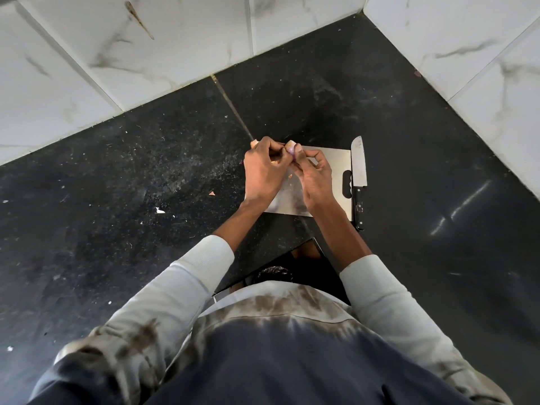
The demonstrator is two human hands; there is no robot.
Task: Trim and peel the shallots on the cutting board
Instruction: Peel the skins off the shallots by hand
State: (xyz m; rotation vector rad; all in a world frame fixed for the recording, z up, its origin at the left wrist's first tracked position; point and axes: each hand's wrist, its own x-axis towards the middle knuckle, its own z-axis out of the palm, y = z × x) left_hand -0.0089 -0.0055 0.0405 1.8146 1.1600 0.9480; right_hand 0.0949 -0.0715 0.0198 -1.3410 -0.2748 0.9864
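A person in a pale long-sleeved top stands at a dark speckled table (122, 176) set into a corner of white marbled wall tiles (163, 45), working over a metal cutting board (336, 165). Scraps of papery skin (212, 193) lie scattered on the table to the left of the board. The left hand (263, 171) is raised above the board's far left corner, its fingers (277, 149) curled and pinching at a small shallot (291, 148) held between both hands just over the board. Another pale piece (254, 142) shows behind the left knuckles; what it is cannot be told. The right hand (315, 176) meets the left from the other side, its thumb and fingers curled in to pinch the same shallot. Along the board's right edge, beside its cut-out handle slot (346, 184), a knife (358, 171) with a broad blade and black handle lies flat, untouched, pointing away from the person.
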